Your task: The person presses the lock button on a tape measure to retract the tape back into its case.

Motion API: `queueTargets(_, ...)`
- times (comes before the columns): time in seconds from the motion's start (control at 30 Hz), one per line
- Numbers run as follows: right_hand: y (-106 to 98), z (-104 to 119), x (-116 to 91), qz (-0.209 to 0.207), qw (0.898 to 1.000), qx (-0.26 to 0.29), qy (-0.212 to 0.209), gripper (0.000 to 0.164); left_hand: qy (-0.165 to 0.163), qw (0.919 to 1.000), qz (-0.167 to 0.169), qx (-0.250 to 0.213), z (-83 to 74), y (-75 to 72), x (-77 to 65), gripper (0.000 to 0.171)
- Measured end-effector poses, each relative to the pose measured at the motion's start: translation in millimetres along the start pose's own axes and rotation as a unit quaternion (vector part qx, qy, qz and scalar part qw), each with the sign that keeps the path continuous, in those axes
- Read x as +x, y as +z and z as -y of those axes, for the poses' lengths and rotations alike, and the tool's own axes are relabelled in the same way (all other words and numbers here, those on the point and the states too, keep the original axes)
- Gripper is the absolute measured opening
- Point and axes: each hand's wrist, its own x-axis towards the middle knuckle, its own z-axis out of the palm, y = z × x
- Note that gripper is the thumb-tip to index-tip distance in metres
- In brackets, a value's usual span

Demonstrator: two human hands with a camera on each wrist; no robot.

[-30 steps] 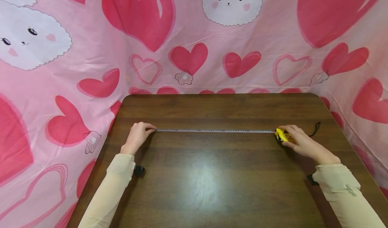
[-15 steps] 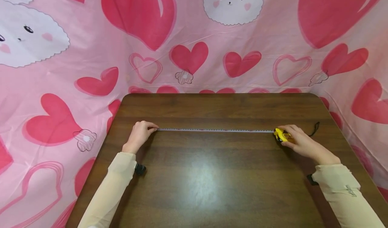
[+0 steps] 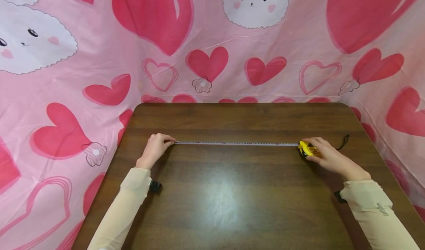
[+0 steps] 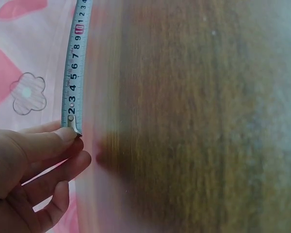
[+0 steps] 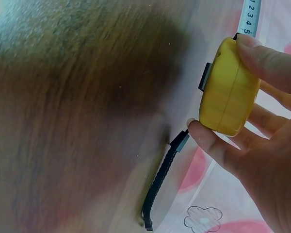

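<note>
A tape measure with a yellow case (image 3: 307, 149) has its pale blade (image 3: 232, 143) drawn out straight from left to right above the table. My left hand (image 3: 155, 149) pinches the metal hook (image 4: 72, 121) at the blade's free end between thumb and finger; numbers from 2 upward show beyond the thumb in the left wrist view. On the other side, my right hand (image 3: 327, 156) grips the yellow case, thumb near the blade's mouth. From the case hangs a black wrist strap (image 5: 160, 182), which also shows behind the right hand in the head view.
Under both hands lies a brown wood-grain table (image 3: 219, 202) with rounded far corners. A pink cloth (image 3: 229, 39) printed with hearts and white faces hangs behind it and along both sides. Small black devices are worn on both wrists, below cream sleeves (image 3: 123, 205).
My left hand has moved slightly to the right with the hook. The right hand and case have shifted a little left, so the exposed blade is shorter.
</note>
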Motion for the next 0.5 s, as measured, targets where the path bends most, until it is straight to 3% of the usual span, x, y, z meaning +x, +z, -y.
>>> queueTargets(0.5,0.3,1.6,2.0,0.003,1.0,0.003,-0.011,0.058,0.007,1.0,0.004,-0.003,-6.6,4.5,-0.4,0.013)
